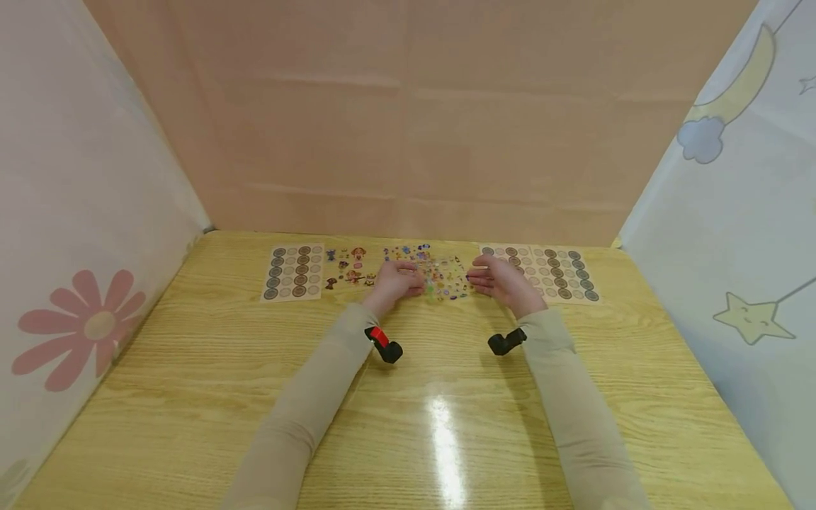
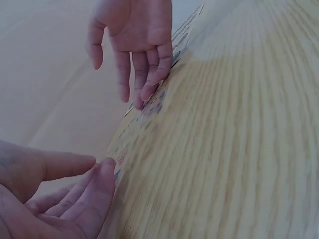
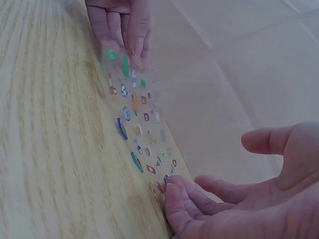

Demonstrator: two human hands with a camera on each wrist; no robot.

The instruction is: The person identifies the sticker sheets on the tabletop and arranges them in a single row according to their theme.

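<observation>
A clear sticker sheet [image 1: 448, 278] dotted with small colourful pictures lies between the two hands at the back of the table. My left hand [image 1: 394, 285] pinches its left end between thumb and fingers; in the right wrist view the sheet [image 3: 144, 117] slopes up from the wood toward that hand [image 3: 122, 25]. At the other end, my right hand [image 1: 505, 283] has its fingertips [image 3: 174, 191] right at the sheet's edge. Its thumb [image 3: 266, 140] stands well apart from the fingers, which bend only loosely.
Left of the hands lie a sheet of round stickers [image 1: 295, 272] and clear cartoon sticker sheets [image 1: 353, 269]. More round-sticker sheets [image 1: 564, 275] lie partly behind the right hand. A papered wall [image 1: 408, 156] rises along the wooden table's [image 1: 408, 425] back edge, with printed panels at both sides.
</observation>
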